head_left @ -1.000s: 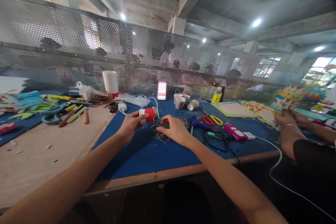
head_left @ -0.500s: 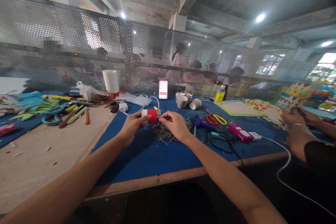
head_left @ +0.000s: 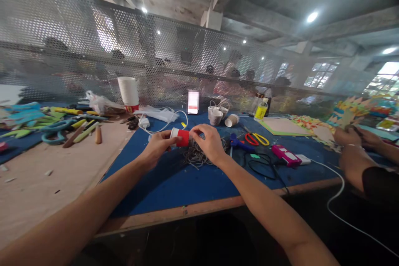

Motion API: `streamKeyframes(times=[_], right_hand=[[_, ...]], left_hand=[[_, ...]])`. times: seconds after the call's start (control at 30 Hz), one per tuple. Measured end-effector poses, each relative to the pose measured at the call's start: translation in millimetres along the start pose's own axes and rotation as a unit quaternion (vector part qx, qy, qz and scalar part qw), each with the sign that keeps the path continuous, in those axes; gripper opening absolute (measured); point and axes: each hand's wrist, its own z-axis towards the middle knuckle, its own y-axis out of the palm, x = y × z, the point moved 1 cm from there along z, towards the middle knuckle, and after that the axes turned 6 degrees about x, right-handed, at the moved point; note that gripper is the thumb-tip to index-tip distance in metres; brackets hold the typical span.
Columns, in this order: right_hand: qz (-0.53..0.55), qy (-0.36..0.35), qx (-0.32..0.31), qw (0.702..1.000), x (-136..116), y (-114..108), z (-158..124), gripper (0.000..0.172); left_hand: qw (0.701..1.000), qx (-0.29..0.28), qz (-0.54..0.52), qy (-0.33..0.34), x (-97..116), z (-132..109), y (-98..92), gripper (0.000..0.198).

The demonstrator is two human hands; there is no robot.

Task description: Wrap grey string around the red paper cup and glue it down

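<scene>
My left hand (head_left: pixel 158 148) is closed around a red and white paper cup (head_left: pixel 183 138), which lies sideways in the grip above the blue table mat. At the cup's right end, the fingers of my right hand (head_left: pixel 209 143) are pinched together against or very near it; whatever they hold is too small or hidden to make out. Beneath both hands a tangled heap of grey cord (head_left: pixel 196 158) rests on the mat, partly covered by my right hand. Just to the right lies a blue glue gun (head_left: pixel 239 143).
Scissors (head_left: pixel 261 139), a magenta box (head_left: pixel 286 156) and a black cable lie right. Behind stand a lit phone (head_left: pixel 193 103), small cord-wrapped cups (head_left: pixel 215 116) and a yellow-labelled bottle (head_left: pixel 261 110). Stacked paper cups (head_left: pixel 128 90) and tools are left. A co-worker's hands (head_left: pixel 349 138) are far right.
The cup and my left hand have shifted slightly right in view. My right fingers have come up closer to the cup's end. The view has tilted a little.
</scene>
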Motion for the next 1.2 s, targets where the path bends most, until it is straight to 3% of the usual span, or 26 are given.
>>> streamKeyframes(times=[0.47, 1.2], right_hand=[[0.002, 0.049, 0.016, 0.999, 0.0, 2.1, -0.5, 0.012], [0.01, 0.032, 0.025, 0.999, 6.9, 4.8, -1.9, 0.013]], left_hand=[[1.0, -0.01, 0.004, 0.014, 0.6, -1.6, 1.2, 0.025], [1.0, -0.012, 0.004, 0.013, -1.9, -0.5, 0.9, 0.027]])
